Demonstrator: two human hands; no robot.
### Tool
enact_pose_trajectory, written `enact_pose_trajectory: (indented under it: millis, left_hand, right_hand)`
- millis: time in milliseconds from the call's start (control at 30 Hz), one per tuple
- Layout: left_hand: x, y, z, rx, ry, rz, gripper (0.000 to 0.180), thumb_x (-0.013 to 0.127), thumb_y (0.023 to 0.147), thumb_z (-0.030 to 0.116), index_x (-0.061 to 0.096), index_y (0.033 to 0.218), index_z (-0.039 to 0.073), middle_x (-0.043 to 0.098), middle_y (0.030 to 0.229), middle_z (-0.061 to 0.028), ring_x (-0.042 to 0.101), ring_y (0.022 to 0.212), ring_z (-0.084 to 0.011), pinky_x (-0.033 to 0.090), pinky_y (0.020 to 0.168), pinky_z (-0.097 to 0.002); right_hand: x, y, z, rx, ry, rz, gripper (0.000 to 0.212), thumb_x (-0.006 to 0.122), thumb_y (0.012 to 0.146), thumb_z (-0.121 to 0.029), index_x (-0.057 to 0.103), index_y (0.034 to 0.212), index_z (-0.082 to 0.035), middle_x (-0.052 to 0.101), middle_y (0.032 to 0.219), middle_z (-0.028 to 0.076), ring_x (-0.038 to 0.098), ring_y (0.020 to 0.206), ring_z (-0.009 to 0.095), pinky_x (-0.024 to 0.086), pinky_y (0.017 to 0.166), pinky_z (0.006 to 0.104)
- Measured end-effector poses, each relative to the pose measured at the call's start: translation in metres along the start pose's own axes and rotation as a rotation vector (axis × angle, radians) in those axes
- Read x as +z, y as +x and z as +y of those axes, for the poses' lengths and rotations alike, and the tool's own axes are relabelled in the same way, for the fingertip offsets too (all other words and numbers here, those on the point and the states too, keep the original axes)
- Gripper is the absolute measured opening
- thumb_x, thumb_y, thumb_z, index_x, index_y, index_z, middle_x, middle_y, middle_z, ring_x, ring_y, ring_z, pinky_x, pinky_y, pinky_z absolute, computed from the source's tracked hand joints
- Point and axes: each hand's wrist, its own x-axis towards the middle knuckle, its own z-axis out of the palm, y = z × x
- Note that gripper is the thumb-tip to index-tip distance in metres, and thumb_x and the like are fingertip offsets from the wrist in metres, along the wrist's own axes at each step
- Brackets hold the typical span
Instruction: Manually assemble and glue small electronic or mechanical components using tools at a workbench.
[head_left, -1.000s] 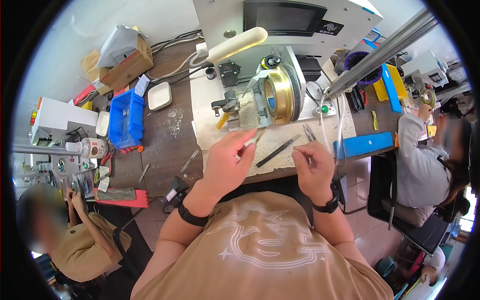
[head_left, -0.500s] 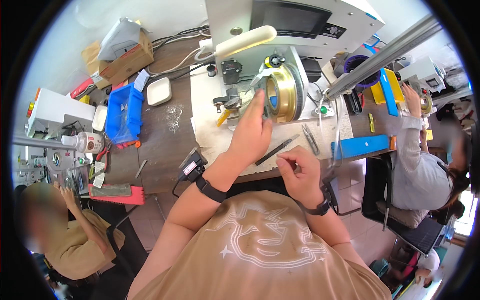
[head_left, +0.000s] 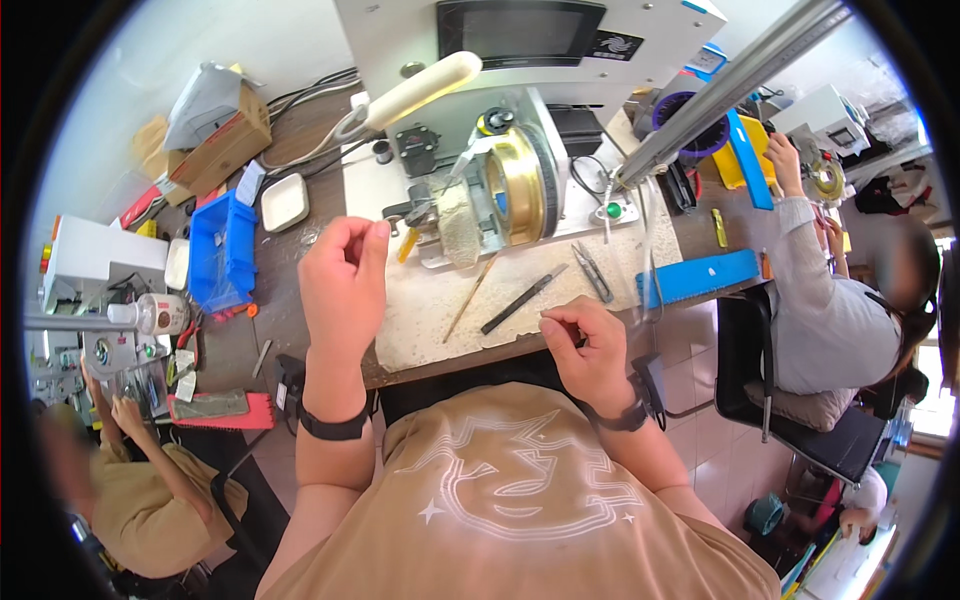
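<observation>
My left hand (head_left: 343, 285) is raised over the left edge of the pale work mat (head_left: 425, 335). Its fingers are curled, with thumb and forefinger close together; anything between them is too small to make out. Partly behind it lie small wire-like pieces (head_left: 308, 236) on the table. My right hand (head_left: 588, 350) hovers at the mat's front edge, fingers bent into a pinch whose content I cannot make out. Between the hands lie a thin brown stick (head_left: 470, 298), a dark slim knife-like tool (head_left: 523, 299) and tweezers (head_left: 593, 272). Beyond stands a machine with a gold wheel (head_left: 518, 190).
A white lamp arm (head_left: 425, 90) hangs over the machine. To the left are a white dish (head_left: 285, 203), a blue bin (head_left: 222, 250) and a bottle (head_left: 160, 314). A blue tray (head_left: 700, 277) lies right. Co-workers sit on both sides, one near a black chair (head_left: 735, 355).
My left hand has left the front of the gold wheel and moved left, its stretched fingers now curled. My right hand stays pinched near the mat edge. The view has shifted slightly.
</observation>
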Motion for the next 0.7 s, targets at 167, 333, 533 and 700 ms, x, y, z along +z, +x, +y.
enact_pose_trajectory:
  millis: [167, 333, 533, 700]
  left_hand:
    - [-0.012, 0.009, -0.008, -0.02, 0.015, 0.047, 0.027, 0.072, 0.096, 0.024, 0.066, 0.087, -0.001, 0.052, 0.061, 0.0012, 0.043, 0.057, -0.0068, 0.036, 0.054, -0.0258]
    - [-0.014, 0.008, -0.019, -0.062, -0.047, -0.033, 0.027, 0.073, 0.095, 0.025, 0.067, 0.087, -0.001, 0.052, 0.062, 0.0041, 0.042, 0.059, -0.0052, 0.035, 0.054, -0.0246]
    - [-0.013, 0.014, -0.027, -0.113, -0.032, -0.029, 0.03, 0.073, 0.095, 0.027, 0.067, 0.088, -0.002, 0.054, 0.065, 0.0028, 0.045, 0.061, -0.0056, 0.037, 0.056, -0.025]
    - [-0.009, 0.023, -0.036, -0.121, -0.036, -0.008, 0.031, 0.073, 0.095, 0.027, 0.068, 0.089, -0.002, 0.056, 0.065, 0.0024, 0.046, 0.061, -0.006, 0.038, 0.056, -0.0258]
  right_hand:
    - [0.004, 0.002, -0.002, -0.023, 0.035, -0.018, 0.005, 0.074, 0.087, -0.002, 0.072, 0.092, -0.002, 0.062, 0.076, 0.006, 0.054, 0.056, 0.012, 0.043, 0.052, 0.0249]
    - [0.002, 0.004, 0.0, -0.036, 0.027, -0.002, 0.005, 0.074, 0.088, -0.002, 0.072, 0.092, -0.001, 0.063, 0.076, 0.007, 0.055, 0.056, 0.011, 0.043, 0.052, 0.0243]
    - [0.002, 0.001, 0.004, -0.013, 0.026, 0.004, 0.006, 0.074, 0.087, -0.002, 0.072, 0.092, -0.001, 0.062, 0.075, 0.007, 0.055, 0.056, 0.013, 0.042, 0.053, 0.0253]
    - [0.002, 0.002, 0.004, -0.015, 0.02, 0.009, 0.006, 0.074, 0.087, -0.003, 0.072, 0.092, -0.001, 0.061, 0.074, 0.007, 0.053, 0.056, 0.014, 0.041, 0.053, 0.0262]
